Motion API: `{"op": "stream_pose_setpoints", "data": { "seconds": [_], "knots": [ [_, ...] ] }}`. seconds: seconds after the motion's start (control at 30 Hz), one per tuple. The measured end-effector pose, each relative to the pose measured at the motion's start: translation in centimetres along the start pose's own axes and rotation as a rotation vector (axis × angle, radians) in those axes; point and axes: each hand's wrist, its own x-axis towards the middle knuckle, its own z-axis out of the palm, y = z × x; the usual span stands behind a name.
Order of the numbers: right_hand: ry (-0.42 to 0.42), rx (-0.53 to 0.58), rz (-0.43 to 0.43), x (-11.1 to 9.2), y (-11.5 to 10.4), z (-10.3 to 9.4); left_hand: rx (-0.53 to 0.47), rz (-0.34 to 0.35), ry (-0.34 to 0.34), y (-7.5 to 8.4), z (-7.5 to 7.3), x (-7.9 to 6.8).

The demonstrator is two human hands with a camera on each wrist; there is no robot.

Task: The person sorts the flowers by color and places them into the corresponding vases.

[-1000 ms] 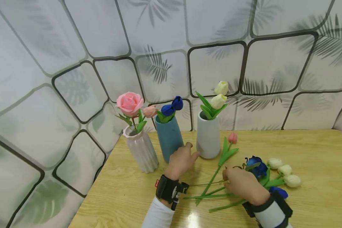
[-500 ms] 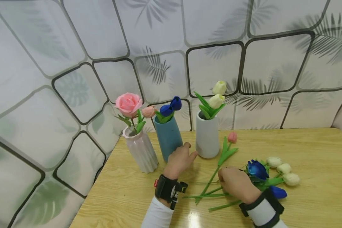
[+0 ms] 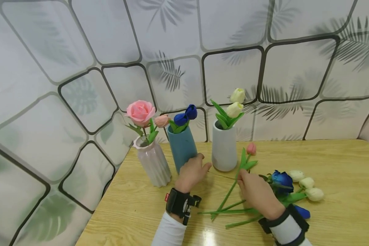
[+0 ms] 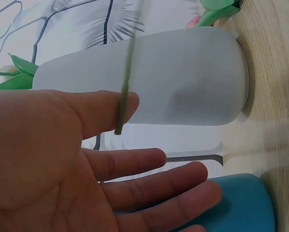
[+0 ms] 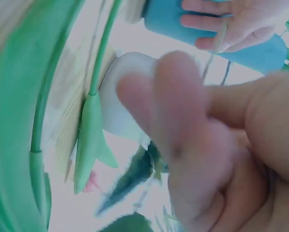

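Observation:
My right hand (image 3: 259, 194) pinches the thin stem of a blue rose (image 3: 282, 181) above the loose flowers. The stem (image 4: 128, 72) stretches leftward, and its cut end lies in front of my left thumb in the left wrist view; whether they touch, I cannot tell. My left hand (image 3: 192, 174) holds its fingers extended and apart beside the blue vase (image 3: 181, 145), gripping nothing. Two blue tulips (image 3: 186, 115) stand in that vase. On its right is the white vase (image 3: 223, 147) with two white tulips (image 3: 235, 102). A pink tulip (image 3: 251, 149) lies under the right hand's reach.
A ribbed pale pink vase (image 3: 153, 164) with a pink rose (image 3: 140, 112) and a smaller pink tulip stands at the left. White tulips (image 3: 314, 194) and a blue tulip (image 3: 302, 212) lie on the wooden table (image 3: 341, 164). A patterned cloth (image 3: 233, 75) hangs behind.
My right hand has shifted slightly up and left, lifting the blue rose's stem toward my left hand. The left hand has barely moved; the vases have stayed put.

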Motion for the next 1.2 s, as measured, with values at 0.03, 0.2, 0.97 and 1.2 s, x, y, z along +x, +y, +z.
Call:
{"op": "stream_pose_setpoints", "data": {
  "seconds": [0.03,0.2,0.97,1.2],
  "knots": [
    [0.032,0.026,0.002,0.0,-0.1,-0.1,-0.001,0.000,0.000,0.0,0.0,0.0],
    [0.202,0.135,0.006,0.1,-0.5,0.0,-0.009,-0.002,-0.008,0.0,0.1,0.0],
    [0.206,0.256,0.148,0.6,-0.3,0.5,-0.096,0.150,-0.006,0.4,0.5,0.1],
    [0.215,0.299,0.126,0.5,-1.2,1.0,-0.053,0.163,-0.022,0.5,0.4,0.2]
  ]
}}
